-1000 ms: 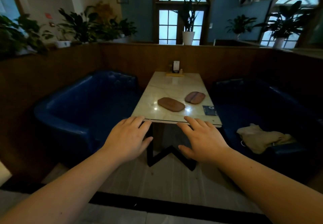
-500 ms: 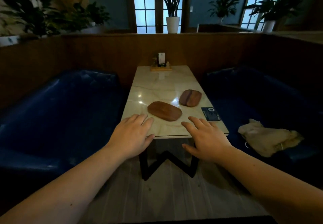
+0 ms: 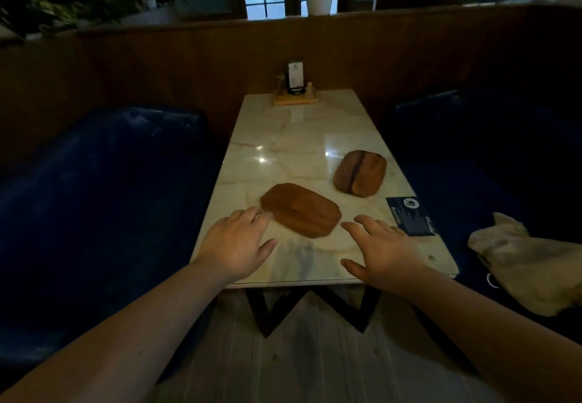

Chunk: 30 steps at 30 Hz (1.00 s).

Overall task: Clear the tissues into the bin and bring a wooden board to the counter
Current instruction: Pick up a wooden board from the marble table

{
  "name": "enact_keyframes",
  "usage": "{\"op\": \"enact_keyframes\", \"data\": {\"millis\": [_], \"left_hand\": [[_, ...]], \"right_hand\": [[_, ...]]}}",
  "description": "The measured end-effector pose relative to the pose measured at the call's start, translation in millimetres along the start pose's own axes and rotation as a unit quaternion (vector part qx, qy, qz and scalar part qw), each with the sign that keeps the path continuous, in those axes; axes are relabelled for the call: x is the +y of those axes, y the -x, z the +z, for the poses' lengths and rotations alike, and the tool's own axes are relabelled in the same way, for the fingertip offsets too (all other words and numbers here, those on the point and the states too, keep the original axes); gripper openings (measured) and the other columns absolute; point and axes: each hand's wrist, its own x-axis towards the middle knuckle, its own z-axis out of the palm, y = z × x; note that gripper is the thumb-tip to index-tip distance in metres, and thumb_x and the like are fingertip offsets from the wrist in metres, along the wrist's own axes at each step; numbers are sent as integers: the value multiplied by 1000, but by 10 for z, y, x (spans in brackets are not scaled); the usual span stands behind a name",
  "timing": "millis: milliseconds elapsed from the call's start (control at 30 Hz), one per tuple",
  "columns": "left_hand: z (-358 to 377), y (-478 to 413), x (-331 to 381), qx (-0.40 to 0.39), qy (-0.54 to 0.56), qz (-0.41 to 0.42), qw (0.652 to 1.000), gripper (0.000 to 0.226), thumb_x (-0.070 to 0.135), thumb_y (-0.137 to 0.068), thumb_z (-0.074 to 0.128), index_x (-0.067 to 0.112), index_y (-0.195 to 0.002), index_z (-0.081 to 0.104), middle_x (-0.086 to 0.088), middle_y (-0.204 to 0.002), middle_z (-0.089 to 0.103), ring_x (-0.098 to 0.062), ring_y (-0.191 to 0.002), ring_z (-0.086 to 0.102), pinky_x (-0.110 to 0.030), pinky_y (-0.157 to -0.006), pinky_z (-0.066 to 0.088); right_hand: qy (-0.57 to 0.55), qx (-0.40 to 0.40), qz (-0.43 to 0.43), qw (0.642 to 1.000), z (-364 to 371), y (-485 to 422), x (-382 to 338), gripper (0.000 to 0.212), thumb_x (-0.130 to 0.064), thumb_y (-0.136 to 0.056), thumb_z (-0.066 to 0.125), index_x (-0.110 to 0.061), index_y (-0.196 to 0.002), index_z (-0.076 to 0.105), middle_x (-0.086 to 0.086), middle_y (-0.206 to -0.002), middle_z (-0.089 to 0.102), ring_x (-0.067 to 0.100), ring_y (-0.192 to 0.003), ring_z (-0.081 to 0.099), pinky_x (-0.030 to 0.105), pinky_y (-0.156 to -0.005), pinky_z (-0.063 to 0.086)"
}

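Note:
Two brown wooden boards lie on a pale marble table [image 3: 302,138]. The nearer board [image 3: 300,209] sits close to the table's front edge; the farther board [image 3: 360,173] is behind it to the right. My left hand [image 3: 234,243] hovers over the table's front left, fingers apart, fingertips just at the nearer board's left end. My right hand [image 3: 382,251] is spread over the front right of the table, just right of that board. Neither hand holds anything. No tissues or bin are in sight.
Blue padded seats flank the table: one on the left [image 3: 104,201], one on the right [image 3: 491,157] with a beige cloth bag [image 3: 529,261] on it. A dark card [image 3: 411,215] lies near the table's right edge. A small wooden stand with a menu card [image 3: 295,87] sits at the far end.
The view has closed in on the table and tilted down. Both hands have moved forward over the tabletop, toward either end of the nearer board.

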Motion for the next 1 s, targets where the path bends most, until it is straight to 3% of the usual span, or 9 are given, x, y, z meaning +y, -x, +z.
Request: {"op": "enact_keyframes", "data": {"millis": [133,267,400,700,800,900,1000], "left_hand": [[292,-468,-185,-32,27,-46,998,56,52,-91,40,22,-138,36,0,-135,49,-20,-116,50,-37,-82,49],[567,-809,-427,-87,22,-63,994,55,53,-92,37,23,-138,34,-1,-132,50,-21,-110,53,-37,-76,50],[919,-1187,-712,-132,54,-81,986,55,52,-91,37,22,-137,35,-3,-129,52,-23,-107,55,-39,-76,52],[1702,-2250,-1432,-168,107,-78,977,47,49,-91,40,22,-129,43,-3,-120,57,-22,-99,59,-36,-73,51],[1928,-2504,-1613,-180,124,-79,973,46,51,-90,42,21,-124,47,-3,-111,59,-23,-93,60,-38,-72,53],[2135,-2738,-1714,-195,119,-83,970,45,51,-88,45,19,-120,49,-5,-109,59,-27,-94,61,-41,-73,54],[2312,-2911,-1769,-214,145,-105,960,45,47,-87,51,15,-120,49,-11,-116,56,-34,-101,60,-43,-79,52]], "right_hand": [[-39,-27,24,999,188,-540,282,68,-61,-85,51,-25,-142,37,2,-145,43,24,-124,50,40,-92,49],[-149,-64,88,983,371,-953,486,64,-57,-86,57,-27,-140,39,1,-135,50,21,-114,56,38,-85,52],[-300,-78,186,932,616,-1373,628,53,-50,-85,65,-24,-129,50,2,-120,60,17,-100,61,33,-81,51],[-383,-128,323,856,1148,-2315,795,48,-39,-90,64,-17,-130,50,2,-105,61,14,-85,60,24,-62,44],[-398,-151,365,828,1335,-2481,803,48,-38,-89,66,-15,-129,51,5,-103,67,18,-84,65,29,-66,50],[-394,-169,404,808,1535,-2602,793,51,-40,-87,67,-12,-127,51,11,-106,68,25,-88,67,43,-80,57],[-365,-186,425,807,1635,-2702,782,36,-39,-88,65,-7,-102,59,19,-101,69,31,-89,67,46,-82,57]]}}
